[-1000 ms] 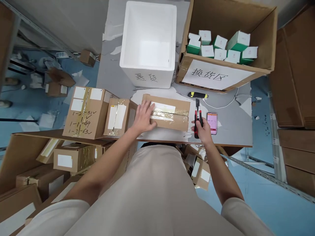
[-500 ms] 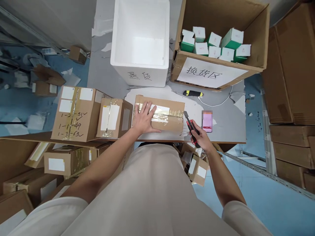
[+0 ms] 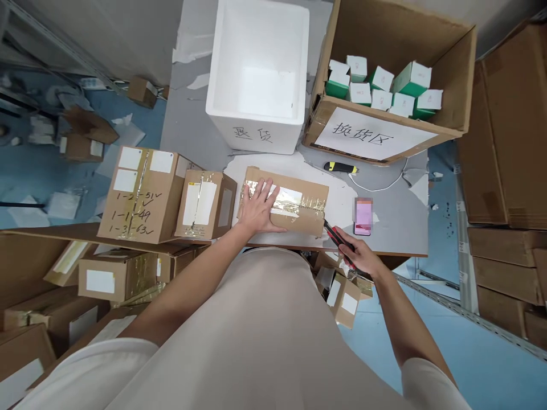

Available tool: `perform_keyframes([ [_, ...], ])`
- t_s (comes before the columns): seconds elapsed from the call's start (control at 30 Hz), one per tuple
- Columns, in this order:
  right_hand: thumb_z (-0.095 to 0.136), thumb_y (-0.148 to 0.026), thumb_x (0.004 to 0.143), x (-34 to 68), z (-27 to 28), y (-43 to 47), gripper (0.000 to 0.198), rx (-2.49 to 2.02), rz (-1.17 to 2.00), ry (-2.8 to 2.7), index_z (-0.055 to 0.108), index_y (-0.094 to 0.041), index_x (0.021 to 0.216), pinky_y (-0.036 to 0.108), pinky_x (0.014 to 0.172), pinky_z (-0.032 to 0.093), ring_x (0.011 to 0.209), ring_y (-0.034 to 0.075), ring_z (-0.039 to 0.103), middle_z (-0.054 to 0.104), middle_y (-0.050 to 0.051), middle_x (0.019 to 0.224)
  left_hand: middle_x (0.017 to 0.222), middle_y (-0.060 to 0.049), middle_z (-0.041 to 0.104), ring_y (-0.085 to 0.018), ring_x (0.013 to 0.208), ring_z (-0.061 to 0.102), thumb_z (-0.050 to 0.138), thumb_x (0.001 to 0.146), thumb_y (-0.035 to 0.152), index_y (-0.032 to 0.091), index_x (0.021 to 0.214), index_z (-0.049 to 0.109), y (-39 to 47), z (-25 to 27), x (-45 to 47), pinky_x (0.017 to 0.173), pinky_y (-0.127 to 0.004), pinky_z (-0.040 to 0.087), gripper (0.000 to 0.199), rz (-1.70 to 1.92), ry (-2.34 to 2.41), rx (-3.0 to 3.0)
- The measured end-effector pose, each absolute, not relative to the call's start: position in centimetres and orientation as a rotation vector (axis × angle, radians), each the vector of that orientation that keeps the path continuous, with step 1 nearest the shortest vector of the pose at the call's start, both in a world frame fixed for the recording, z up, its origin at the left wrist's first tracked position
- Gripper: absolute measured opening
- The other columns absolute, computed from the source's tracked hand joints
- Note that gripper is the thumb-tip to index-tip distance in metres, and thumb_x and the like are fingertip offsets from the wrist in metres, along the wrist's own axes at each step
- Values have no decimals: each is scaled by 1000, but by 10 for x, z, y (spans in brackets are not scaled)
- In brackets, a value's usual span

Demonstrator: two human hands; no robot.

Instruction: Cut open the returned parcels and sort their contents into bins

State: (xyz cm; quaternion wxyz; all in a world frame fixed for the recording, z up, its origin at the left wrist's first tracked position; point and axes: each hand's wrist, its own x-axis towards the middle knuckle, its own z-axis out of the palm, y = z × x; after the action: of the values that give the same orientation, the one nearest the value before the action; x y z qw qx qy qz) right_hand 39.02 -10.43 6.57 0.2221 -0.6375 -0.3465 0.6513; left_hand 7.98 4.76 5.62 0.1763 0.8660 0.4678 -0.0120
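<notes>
A taped cardboard box [image 3: 305, 219] with a white label lies on the table in front of me. My left hand [image 3: 257, 209] rests on its left part, fingers spread flat over the tape and label. In my right hand [image 3: 359, 255] is a red and black utility knife [image 3: 336, 233], gripped by its handle. The tip of the knife is at the lower part of the box's right end; whether it touches the cardboard I cannot tell.
A white foam box [image 3: 256, 128] and a large carton [image 3: 316, 125] holding several green and white boxes [image 3: 412, 80] stand behind. Two taped cartons [image 3: 145, 196] are at left. A yellow and black cutter [image 3: 341, 167], a white cord and a phone [image 3: 363, 216] lie at right.
The knife has moved down along the box's right end, from near the tape seam to its lower part. My left hand stays on the box. The view has shifted slightly.
</notes>
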Motion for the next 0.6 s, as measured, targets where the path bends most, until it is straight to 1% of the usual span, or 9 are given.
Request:
perform_keyframes([
  [0.13,61,-42,80,383,59,-126,72,-1770,1653,-931,31,-28,145,25,40,43,44,10,52,62,-3,73,155,-18,16,-41,142,10,64,55,74,17,149,20,47,53,78,110,-61,-6,118,74,1296,2470],
  [0.17,63,-43,79,383,58,-130,73,-1787,1597,-915,32,-27,143,26,42,45,45,11,54,64,-3,74,155,-18,16,-41,142,10,64,55,74,17,148,21,47,53,77,110,-61,-6,118,92,1288,2473],
  [0.2,65,-43,78,384,58,-133,70,-1810,1534,-897,37,-25,140,27,43,45,46,12,55,65,-2,73,155,-18,16,-41,142,10,65,54,74,16,148,21,47,53,77,110,-61,-5,119,107,1278,2477],
  [0.23,67,-44,76,385,57,-134,65,-1836,1465,-880,44,-23,132,28,44,46,46,14,56,65,-2,70,155,-19,17,-41,142,10,65,53,74,15,148,22,47,53,76,111,-60,-4,120,119,1266,2485],
  [0.3,71,-46,71,383,55,-132,47,-1874,1325,-836,56,-20,107,27,44,45,45,15,55,62,-2,59,154,-20,18,-40,142,10,65,55,74,13,147,23,46,53,73,112,-59,-3,117,144,1249,2503],
  [0.37,72,-49,69,376,52,-124,38,-1863,1236,-765,55,-20,86,26,41,42,43,14,53,60,-2,52,153,-20,21,-37,143,12,61,63,72,13,146,26,45,53,68,113,-57,-2,108,179,1279,2505],
  [0.4,72,-51,68,370,49,-119,39,-1842,1215,-725,53,-20,82,25,41,41,43,13,53,60,-2,52,153,-20,23,-37,143,12,58,67,71,14,146,28,44,53,64,113,-57,-2,102,200,1319,2492],
  [0.5,68,-54,70,350,38,-101,40,-1752,1228,-648,50,-21,84,23,42,42,45,12,54,61,-3,54,153,-20,23,-37,143,13,52,75,67,15,145,28,40,49,48,112,-60,2,90,272,1489,2397],
  [0.6,66,-51,71,339,21,-84,39,-1661,1271,-574,48,-22,89,23,47,46,49,13,58,61,-5,58,154,-21,19,-36,142,17,49,79,65,15,147,22,34,43,31,111,-59,16,87,362,1579,2225],
])
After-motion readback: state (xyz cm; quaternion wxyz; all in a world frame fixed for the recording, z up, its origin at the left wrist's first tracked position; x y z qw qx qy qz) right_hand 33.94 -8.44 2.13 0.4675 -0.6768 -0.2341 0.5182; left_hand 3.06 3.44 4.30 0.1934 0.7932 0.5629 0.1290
